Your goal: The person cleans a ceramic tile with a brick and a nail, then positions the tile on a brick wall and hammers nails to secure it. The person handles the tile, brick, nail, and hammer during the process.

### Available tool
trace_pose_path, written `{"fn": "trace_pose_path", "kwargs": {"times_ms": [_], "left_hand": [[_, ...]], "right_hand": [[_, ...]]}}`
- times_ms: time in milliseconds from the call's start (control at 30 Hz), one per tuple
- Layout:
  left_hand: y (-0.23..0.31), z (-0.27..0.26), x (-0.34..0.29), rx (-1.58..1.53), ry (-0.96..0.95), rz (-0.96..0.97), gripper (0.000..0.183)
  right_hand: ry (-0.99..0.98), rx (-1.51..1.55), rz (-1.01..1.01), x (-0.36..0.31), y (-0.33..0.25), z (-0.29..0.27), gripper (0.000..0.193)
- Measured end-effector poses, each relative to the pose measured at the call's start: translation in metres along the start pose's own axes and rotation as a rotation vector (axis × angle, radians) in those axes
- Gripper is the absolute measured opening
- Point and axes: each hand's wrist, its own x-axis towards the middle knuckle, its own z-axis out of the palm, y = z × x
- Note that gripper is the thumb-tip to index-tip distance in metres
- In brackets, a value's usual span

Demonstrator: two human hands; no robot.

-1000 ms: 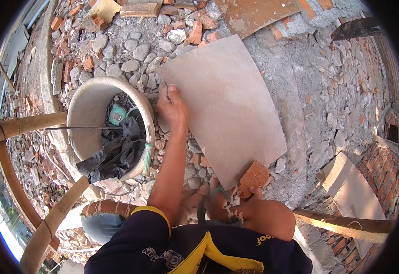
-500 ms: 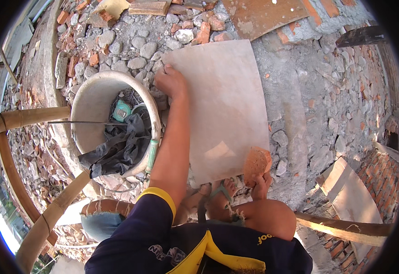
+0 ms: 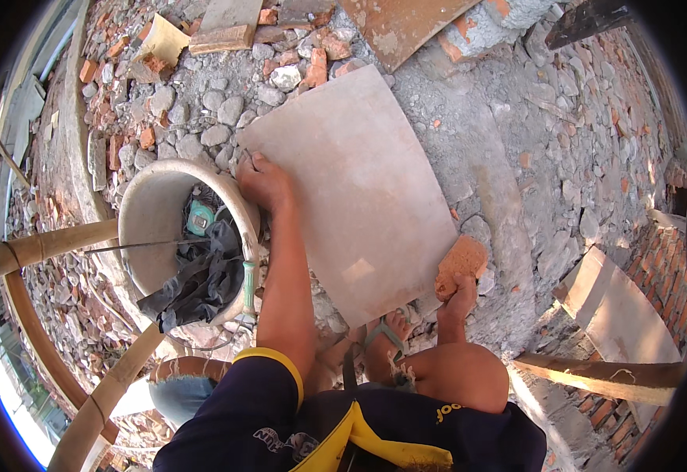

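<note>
A flat, pale grey-beige sheet (image 3: 359, 181) lies slanted over the rubble in front of me. My left hand (image 3: 265, 181) is closed on its left edge, with the fingers curled at the rim. In my right hand (image 3: 460, 299), by the sheet's lower right corner, is a rough orange brick piece (image 3: 461, 266). Whether the brick touches the sheet cannot be made out. Left of my left forearm stands a worn, whitish bucket (image 3: 143, 220). Inside it are a teal tape measure (image 3: 199, 218) and crumpled black plastic (image 3: 210, 271).
Loose stones (image 3: 217, 135) and brick bits surround the sheet. Bamboo poles (image 3: 103, 389) cross at the left, and a wooden beam (image 3: 595, 377) runs at the lower right. A brown panel (image 3: 406, 31) lies at the far side. My sandalled foot (image 3: 387, 334) is near the sheet's lower edge.
The sheet has turned counterclockwise, its far end swinging left along with my left hand. The brick in my right hand has shifted slightly right and up. The view has also moved a little.
</note>
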Motion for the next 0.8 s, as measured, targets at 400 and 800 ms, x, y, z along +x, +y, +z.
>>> {"fn": "trace_pose_path", "kwargs": {"times_ms": [400,800], "left_hand": [[0.036,-0.017,-0.018,-0.352,-0.143,-0.384,0.040],[0.103,-0.022,-0.110,-0.541,-0.424,-0.033,0.038]], "right_hand": [[-0.074,0.308,-0.065,0.031,-0.053,0.016,0.052],[0.046,0.447,-0.038,-0.035,-0.037,-0.104,0.059]]}}
